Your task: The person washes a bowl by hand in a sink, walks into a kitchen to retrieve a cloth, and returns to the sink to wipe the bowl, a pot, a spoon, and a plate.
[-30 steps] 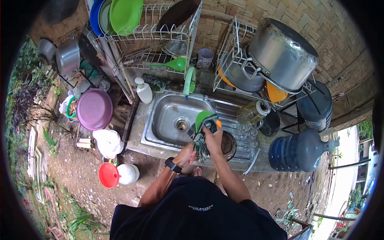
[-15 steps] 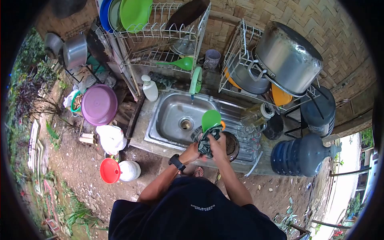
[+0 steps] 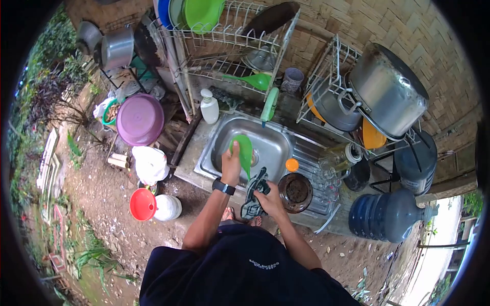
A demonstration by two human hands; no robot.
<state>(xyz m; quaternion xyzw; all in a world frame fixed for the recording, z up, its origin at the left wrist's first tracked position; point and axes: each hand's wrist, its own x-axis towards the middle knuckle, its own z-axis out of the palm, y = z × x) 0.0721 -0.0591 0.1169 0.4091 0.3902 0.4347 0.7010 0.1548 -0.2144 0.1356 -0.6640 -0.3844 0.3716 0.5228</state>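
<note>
My left hand [image 3: 231, 167] is closed on the broad end of a green plastic spoon [image 3: 245, 149], over the near side of the steel sink [image 3: 206, 160]. The spoon's narrow end points down towards a dark patterned cloth [image 3: 251, 206]. Fingers of my right hand [image 3: 270, 200] are bunched round this cloth, which hangs in folds at the sink's front edge. Just right of that hand stands a round dark vessel [image 3: 295, 193] with brown contents, and behind it lies an orange cap [image 3: 292, 164]. The green tap [image 3: 269, 104] is over the sink's back rim.
A white pump bottle [image 3: 209, 108] stands behind the sink. Glasses [image 3: 329, 186] and a large jar [image 3: 341, 157] crowd the drainboard. On the right lies a big water bottle [image 3: 388, 217]. Dish racks [image 3: 232, 38] and a large pot [image 3: 390, 92] stand along the woven wall.
My hands have moved apart. My left hand has carried the green spoon left over the basin, out of the cloth, while the cloth stays in my right hand, lower down. The view has shifted.
</note>
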